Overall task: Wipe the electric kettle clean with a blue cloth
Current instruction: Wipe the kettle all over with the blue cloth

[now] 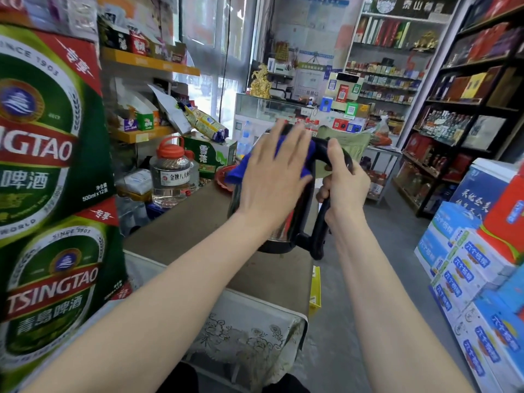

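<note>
A steel electric kettle [283,231] with a black handle stands on a brown-topped table [181,236] in the middle of the view. My right hand [344,182] grips the handle near its top. Spread flat with straight fingers, my left hand [275,177] presses a blue cloth [236,173] against the kettle's upper side and lid. Most of the cloth is hidden under my palm; blue edges show at its left and right. The kettle's lid and spout are covered.
Stacked green beer cartons [48,165] fill the left. A clear jar with a red cap [171,171] and a red dish [224,177] sit at the table's far end. Blue and white boxes [467,279] are piled at the right; shelves line the walls, with an aisle floor between.
</note>
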